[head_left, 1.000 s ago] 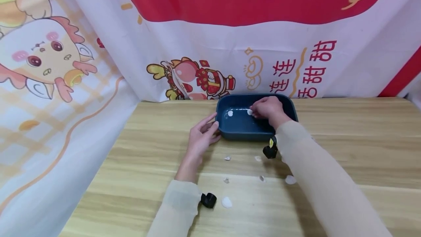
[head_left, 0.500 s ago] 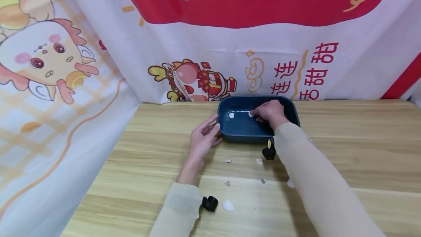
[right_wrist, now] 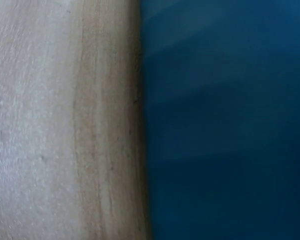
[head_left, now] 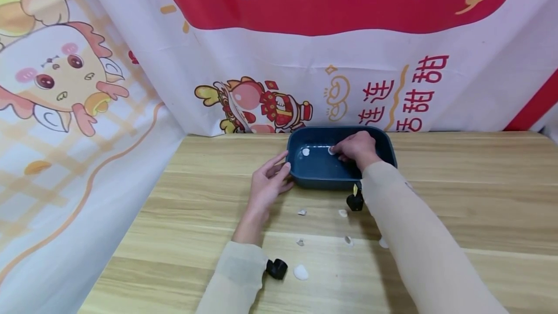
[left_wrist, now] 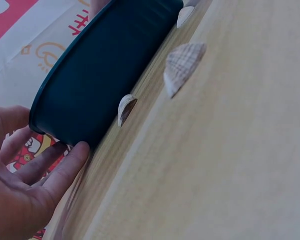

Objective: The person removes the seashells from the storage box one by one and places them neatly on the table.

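Observation:
A dark blue rectangular basin (head_left: 324,183) stands at the back of the wooden table. Inside it, my right hand (head_left: 359,149) reaches over the front rim and pinches a white seashell (head_left: 331,150) low down, near the basin floor. Another white seashell (head_left: 306,151) lies in the basin to the left. My left hand (head_left: 267,185) touches the basin's left end with fingers spread; in the left wrist view, its fingertips (left_wrist: 81,150) rest against the outer wall. The right wrist view shows only the basin wall (right_wrist: 224,125) and tabletop, so the right hand is hidden there.
Several seashells lie on the table in front of the basin, including a ribbed shell (left_wrist: 183,67) and a large white shell (head_left: 301,272). One shell (head_left: 383,243) is partly behind the right sleeve. A printed cloth (head_left: 270,57) hangs directly behind the basin.
Both hands stay almost in place. The right hand keeps the seashell at the same spot in the basin; the view itself shifts slightly.

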The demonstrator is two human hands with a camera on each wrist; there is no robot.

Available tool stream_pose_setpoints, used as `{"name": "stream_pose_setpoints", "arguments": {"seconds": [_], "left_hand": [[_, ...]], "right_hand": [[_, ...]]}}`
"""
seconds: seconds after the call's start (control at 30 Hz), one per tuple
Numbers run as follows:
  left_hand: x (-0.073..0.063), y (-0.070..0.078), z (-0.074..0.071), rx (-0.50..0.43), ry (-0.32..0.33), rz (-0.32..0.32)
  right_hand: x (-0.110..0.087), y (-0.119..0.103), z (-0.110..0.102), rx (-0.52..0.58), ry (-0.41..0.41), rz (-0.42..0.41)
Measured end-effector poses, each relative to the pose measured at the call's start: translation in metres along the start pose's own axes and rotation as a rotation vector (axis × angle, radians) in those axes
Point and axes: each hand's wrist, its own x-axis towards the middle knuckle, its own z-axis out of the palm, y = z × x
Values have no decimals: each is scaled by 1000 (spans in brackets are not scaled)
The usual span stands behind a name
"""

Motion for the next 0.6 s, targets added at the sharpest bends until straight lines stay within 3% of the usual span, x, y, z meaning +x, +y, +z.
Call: {"name": "stream_pose_setpoints", "arguments": {"seconds": [0.6], "left_hand": [[1,1,-1,3,-3,-6]], "right_hand": [[-3,-15,2,-213,-46,-57]]}}
